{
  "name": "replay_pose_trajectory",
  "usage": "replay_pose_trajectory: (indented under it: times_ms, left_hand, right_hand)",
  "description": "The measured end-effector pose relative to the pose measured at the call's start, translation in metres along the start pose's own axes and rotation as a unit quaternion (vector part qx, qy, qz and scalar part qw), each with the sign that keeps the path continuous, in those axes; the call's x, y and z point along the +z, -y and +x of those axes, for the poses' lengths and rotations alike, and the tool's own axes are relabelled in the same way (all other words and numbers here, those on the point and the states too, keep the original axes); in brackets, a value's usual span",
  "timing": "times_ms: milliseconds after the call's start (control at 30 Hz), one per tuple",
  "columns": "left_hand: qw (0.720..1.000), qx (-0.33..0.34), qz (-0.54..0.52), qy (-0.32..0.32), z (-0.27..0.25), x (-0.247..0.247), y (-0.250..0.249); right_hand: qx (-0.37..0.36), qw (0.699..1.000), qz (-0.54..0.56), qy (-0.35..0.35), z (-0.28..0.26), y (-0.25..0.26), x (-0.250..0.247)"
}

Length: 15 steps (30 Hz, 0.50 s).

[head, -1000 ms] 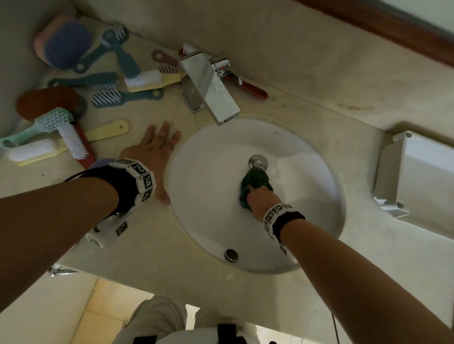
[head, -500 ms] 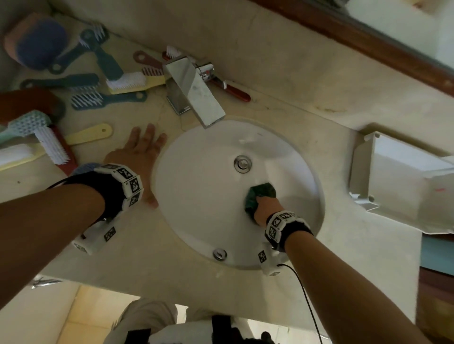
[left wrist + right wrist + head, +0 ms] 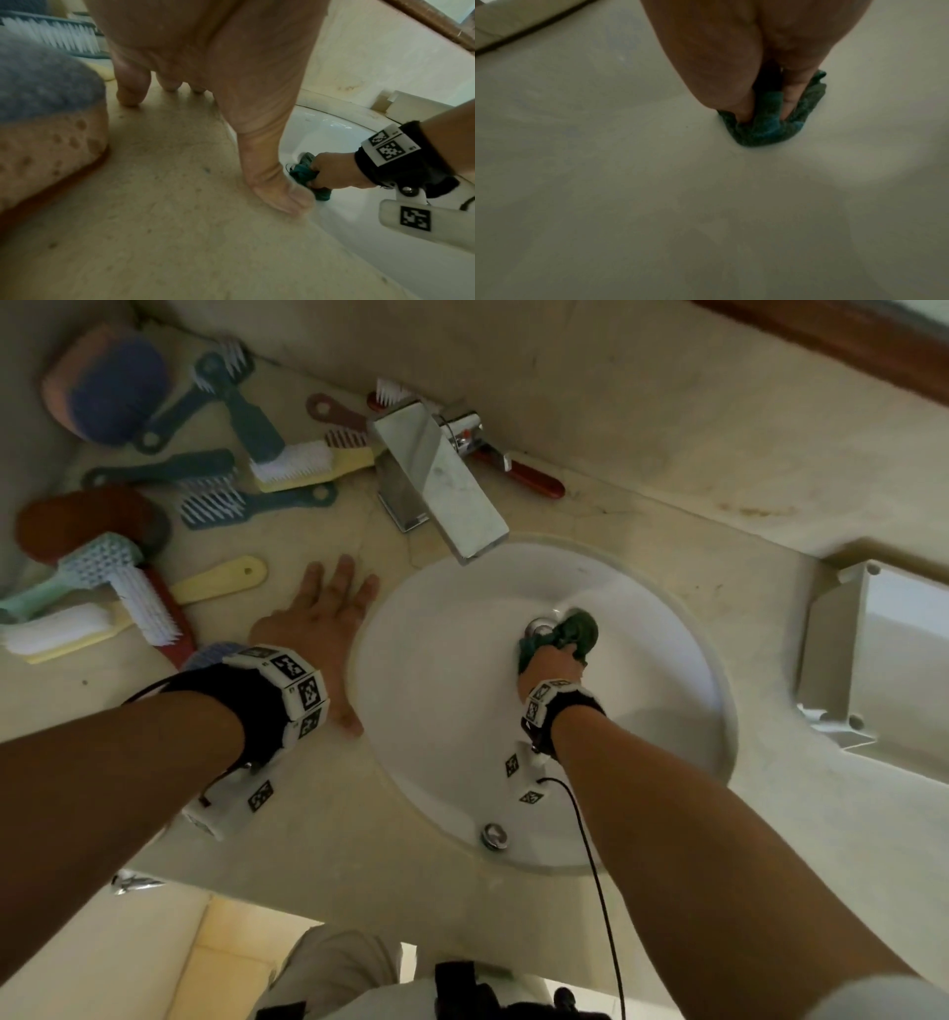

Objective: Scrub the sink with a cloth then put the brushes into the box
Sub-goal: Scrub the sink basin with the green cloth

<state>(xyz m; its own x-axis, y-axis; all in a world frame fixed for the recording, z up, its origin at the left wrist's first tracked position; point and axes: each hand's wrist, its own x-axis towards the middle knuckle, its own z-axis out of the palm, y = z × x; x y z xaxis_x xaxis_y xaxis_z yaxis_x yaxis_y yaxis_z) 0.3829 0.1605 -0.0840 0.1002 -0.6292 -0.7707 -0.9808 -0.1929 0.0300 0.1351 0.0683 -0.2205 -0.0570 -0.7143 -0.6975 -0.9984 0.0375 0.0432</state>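
Observation:
My right hand grips a crumpled dark green cloth and presses it on the floor of the round white sink, right beside the metal drain. The right wrist view shows the fingers dug into the cloth on the white basin. My left hand lies flat with straight fingers on the beige counter at the sink's left rim, the thumb at the edge. Several brushes lie scattered at the far left. The white box stands at the right.
A chrome faucet overhangs the back of the sink. A blue-and-tan sponge sits just left of my left wrist. A red-handled brush lies behind the faucet. An overflow plug sits on the sink's near wall.
My right hand has slid the cloth from the near right part of the basin up to the drain. The left hand has stayed flat on the counter.

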Motion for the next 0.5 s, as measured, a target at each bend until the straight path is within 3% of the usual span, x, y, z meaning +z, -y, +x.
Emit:
replay_pose_trajectory:
  times_ms: [100,233,500]
  left_hand:
    - [1.0,-0.001,0.001,0.005,0.0,0.001,0.002]
    - [1.0,-0.002,0.007,0.002,0.005,0.006,0.004]
    - [1.0,0.01,0.006,0.001,0.012,0.01,0.008]
  right_hand:
    - [0.026,0.993,0.115,-0.03,0.003,0.002,0.007]
    - [-0.011,0.954,0.291,-0.069,-0.001,0.01,-0.005]
    - [-0.034,0.94,0.318,-0.122,-0.038,-0.02,-0.066]
